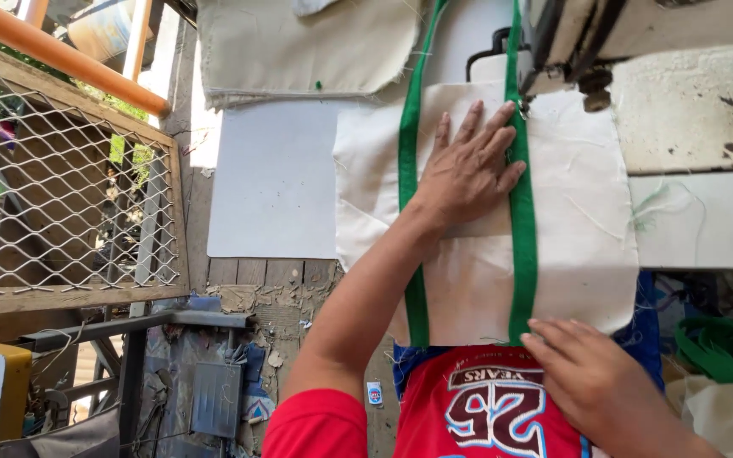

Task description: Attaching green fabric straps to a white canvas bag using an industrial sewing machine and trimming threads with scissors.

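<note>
Left hand point(468, 170) lies flat, pinning cloth point(579, 212) beside the green strap point(521, 220) near the needle; right hand point(591, 382), open, steadies its near edge.

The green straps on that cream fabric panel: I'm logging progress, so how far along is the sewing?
Done: both green straps lie laid out along the cream fabric panel. In hand: the left hand presses the panel flat between the straps, the right strap sits under the sewing machine's foot, and the right hand rests at the near edge. Whether any strap is stitched cannot be told.
</note>
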